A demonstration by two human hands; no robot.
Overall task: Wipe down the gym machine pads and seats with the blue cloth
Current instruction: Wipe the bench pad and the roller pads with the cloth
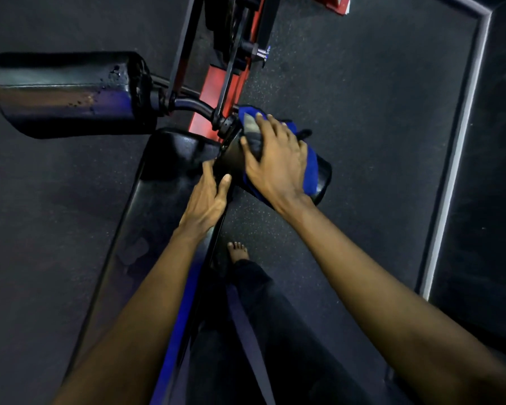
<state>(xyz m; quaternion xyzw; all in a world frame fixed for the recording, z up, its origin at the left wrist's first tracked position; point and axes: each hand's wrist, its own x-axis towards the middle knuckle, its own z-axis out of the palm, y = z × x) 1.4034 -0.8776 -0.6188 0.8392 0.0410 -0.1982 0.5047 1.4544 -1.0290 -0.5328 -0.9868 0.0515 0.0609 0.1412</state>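
Blue cloth [308, 168] lies draped over the right-hand roller pad [322, 178], and my right hand [275, 162] presses flat on top of it, fingers spread wide, pinning it to the pad rather than gripping it. My left hand [205, 200] sits just beside, fingers loosely extended and apart, touching the inner end of that same pad where it meets the long black seat [158, 194]; it holds nothing. I count two roller pads: the one under the cloth and a second roller pad [67, 92] out to the left, well apart, its vinyl chipped. One red frame [214, 86] runs between them. One bare foot [237, 252] stands on the dark speckled floor [362, 112].
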